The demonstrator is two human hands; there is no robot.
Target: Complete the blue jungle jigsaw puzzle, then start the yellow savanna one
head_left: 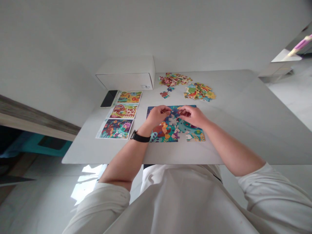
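Note:
My left hand (156, 116) and my right hand (192, 116) hover over a part-built jigsaw puzzle (176, 128) with a bright animal scene, their fingertips almost meeting above its dark blue top. A small dark jigsaw piece (181, 112) appears pinched in my right fingers. My left fingers hide whether they hold anything. Gaps show in the puzzle's middle and lower right. Loose jigsaw pieces lie in two heaps (174, 79) (200, 92) beyond the puzzle, with a few strays (164, 94) near them. Three picture cards (123, 110) lie in a column to its left.
The puzzle lies on a pale grey table (234, 107). A white cardboard box (126, 75) stands at the far edge, with a black smartphone (109, 98) beside it. A black watch (140, 137) circles my left wrist. The table's near edge runs below my forearms.

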